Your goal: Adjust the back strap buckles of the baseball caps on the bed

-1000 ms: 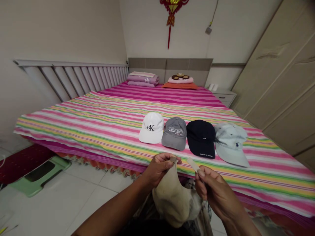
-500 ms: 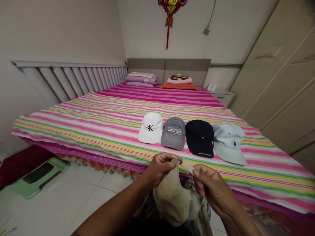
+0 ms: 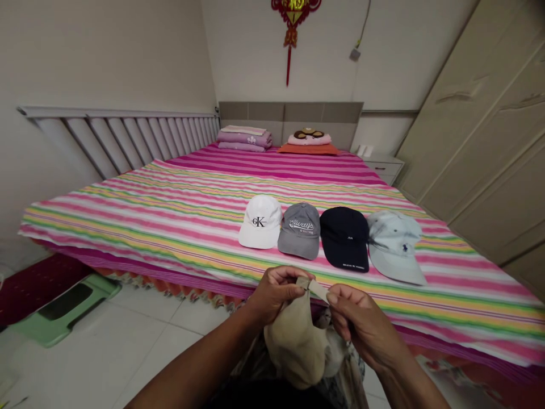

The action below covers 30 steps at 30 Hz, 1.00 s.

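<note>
A beige cap point(image 3: 293, 341) hangs between my hands, in front of the bed edge, with its back opening upward. My left hand point(image 3: 279, 292) is closed, pinching the buckle end of its back strap. My right hand point(image 3: 360, 315) pinches the other, pale strap end, which meets the buckle; whether it is threaded through I cannot tell. Beyond my hands several caps lie in a row on the bed: a white cap point(image 3: 260, 222), a grey cap point(image 3: 299, 232), a black cap point(image 3: 344, 238) and a pale blue cap point(image 3: 395, 247), brims facing me.
The bed point(image 3: 140, 210) has a striped sheet, with folded purple bedding point(image 3: 244, 139) and a pink pillow stack point(image 3: 310, 141) at the headboard point(image 3: 255, 111). A green stool point(image 3: 72, 307) stands on the tiled floor at left. A wardrobe point(image 3: 481, 142) lines the right side.
My right hand has moved slightly left, bringing the pale strap end up against the buckle in my left hand. The caps on the bed stay where they were.
</note>
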### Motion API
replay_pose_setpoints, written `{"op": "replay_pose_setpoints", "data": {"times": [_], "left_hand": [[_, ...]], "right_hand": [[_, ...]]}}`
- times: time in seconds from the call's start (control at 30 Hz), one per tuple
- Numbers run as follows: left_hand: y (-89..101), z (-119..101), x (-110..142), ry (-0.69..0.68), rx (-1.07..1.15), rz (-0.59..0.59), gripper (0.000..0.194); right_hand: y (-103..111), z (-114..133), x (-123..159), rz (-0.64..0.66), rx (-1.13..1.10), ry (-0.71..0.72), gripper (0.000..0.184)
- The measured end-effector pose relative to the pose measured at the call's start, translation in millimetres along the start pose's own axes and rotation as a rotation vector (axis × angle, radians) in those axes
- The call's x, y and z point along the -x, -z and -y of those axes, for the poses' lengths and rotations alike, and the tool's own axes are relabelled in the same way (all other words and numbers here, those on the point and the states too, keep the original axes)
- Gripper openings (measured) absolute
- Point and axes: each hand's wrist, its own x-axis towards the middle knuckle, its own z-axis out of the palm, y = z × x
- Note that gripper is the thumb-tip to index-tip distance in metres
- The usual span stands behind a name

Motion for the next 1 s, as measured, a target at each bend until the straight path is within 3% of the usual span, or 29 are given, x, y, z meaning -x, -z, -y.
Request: {"op": "replay_pose_setpoints", "data": {"times": [0.7, 1.0], "left_hand": [[3.4, 3.0, -1.1, -0.161, -0.115, 0.053, 0.025], [2.7, 1.9, -0.9, -0.140, -0.138, 0.028, 0.025]], "right_hand": [[-0.4, -1.9, 0.6, 0.010, 0.041, -0.042, 0.031], [0.9, -1.4, -0.4, 0.008, 0.070, -0.048, 0.033]]}}
